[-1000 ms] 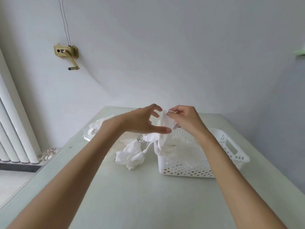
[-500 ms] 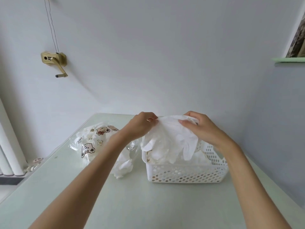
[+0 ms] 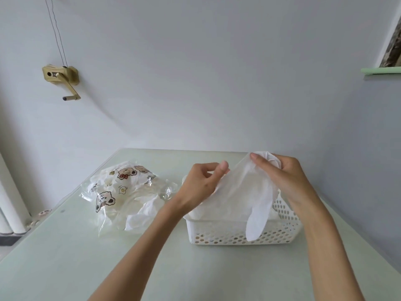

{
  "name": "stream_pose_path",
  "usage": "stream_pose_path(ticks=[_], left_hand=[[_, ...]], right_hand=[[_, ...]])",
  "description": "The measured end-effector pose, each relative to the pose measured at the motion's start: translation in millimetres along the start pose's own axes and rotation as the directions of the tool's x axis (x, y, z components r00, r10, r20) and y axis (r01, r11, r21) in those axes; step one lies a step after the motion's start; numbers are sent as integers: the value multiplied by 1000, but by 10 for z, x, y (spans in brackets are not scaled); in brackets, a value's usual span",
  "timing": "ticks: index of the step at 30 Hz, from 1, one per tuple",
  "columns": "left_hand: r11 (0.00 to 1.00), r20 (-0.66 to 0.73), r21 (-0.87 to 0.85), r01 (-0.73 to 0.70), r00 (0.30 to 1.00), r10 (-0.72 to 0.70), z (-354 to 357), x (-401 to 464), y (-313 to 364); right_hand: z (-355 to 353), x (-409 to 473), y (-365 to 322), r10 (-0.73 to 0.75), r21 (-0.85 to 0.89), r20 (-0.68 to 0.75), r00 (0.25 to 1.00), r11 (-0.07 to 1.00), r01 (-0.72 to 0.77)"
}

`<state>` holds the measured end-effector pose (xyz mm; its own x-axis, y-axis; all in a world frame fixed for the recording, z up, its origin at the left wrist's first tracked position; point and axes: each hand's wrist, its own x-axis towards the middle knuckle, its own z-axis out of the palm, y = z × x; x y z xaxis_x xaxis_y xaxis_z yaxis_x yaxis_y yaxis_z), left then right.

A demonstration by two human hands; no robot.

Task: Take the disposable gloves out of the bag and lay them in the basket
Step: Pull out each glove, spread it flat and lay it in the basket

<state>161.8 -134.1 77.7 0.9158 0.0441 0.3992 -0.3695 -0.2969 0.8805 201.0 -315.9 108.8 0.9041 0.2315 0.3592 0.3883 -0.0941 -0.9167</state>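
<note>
Above the basket (image 3: 240, 232), left hand (image 3: 200, 185) and right hand (image 3: 286, 177) fingers pinch a glove (image 3: 245, 192) spread (placing step); next lower and release.

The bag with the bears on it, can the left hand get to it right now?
Probably yes, but not freely: the left hand is pinching the glove spread above the basket. The bag lies just to its left on the table, with nothing between them.
</note>
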Motion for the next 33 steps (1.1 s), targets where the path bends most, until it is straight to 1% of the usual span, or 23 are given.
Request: stream_pose_path(ticks=[4,7,10,12,14,16,18,20,22,23,24,25,26,28,29,31,32,33], left_hand=[[998,201,58,4,980,-15,-79,-7,11],[986,359,160,42,928,-98,-136,0,101],[965,410,251,78,894,-179,-193,13,180],[953,405,300,41,899,-166,-242,33,184],[954,358,299,-12,928,-101,-322,39,162],[961,272,272,-52,962,-25,-424,15,149],[974,160,211,-79,986,46,-507,-42,178],[987,-24,131,-98,994,102,-573,-85,249],[988,-230,93,-120,963,139,-653,-77,321],[985,-293,106,-134,943,159,-700,-56,349],[980,-311,151,-133,934,175,-743,-3,346],[968,-285,225,-110,943,173,-773,58,322],[942,-222,326,-72,963,151,-787,140,261],[851,-47,525,3,999,26,-749,340,68],[803,42,596,17,998,-52,-701,440,-46],[716,181,698,-8,969,-166,-561,597,-244],[674,221,738,-26,954,-204,-484,666,-339],[635,248,771,-45,940,-235,-405,716,-408]], right_hand=[[-234,-27,9,13,-17,37,999,1000,-12],[-339,-59,4,61,-73,123,991,996,-52],[-421,-87,25,83,-136,197,977,989,-56],[-447,-90,22,10,-121,173,985,993,11],[-405,-84,-7,-116,-90,109,987,988,126],[-290,-56,-45,-241,-164,24,970,956,242],[-100,-38,-87,-339,-217,-69,938,923,318],[128,-28,-143,-385,-197,-155,910,915,353],[323,2,-209,-383,-156,-221,897,922,355],[394,43,-221,-364,-133,-243,899,931,340],[426,105,-210,-320,-115,-253,913,947,300],[432,176,-177,-245,-102,-248,937,969,226],[409,256,-109,-149,-101,-225,963,987,128],[288,390,72,67,-157,-114,991,984,-84],[209,434,187,176,-208,-28,984,962,-178],[61,464,363,365,-339,143,920,891,-301],[9,469,430,426,-403,190,885,856,-325],[-27,482,504,463,-461,201,863,822,-334]])
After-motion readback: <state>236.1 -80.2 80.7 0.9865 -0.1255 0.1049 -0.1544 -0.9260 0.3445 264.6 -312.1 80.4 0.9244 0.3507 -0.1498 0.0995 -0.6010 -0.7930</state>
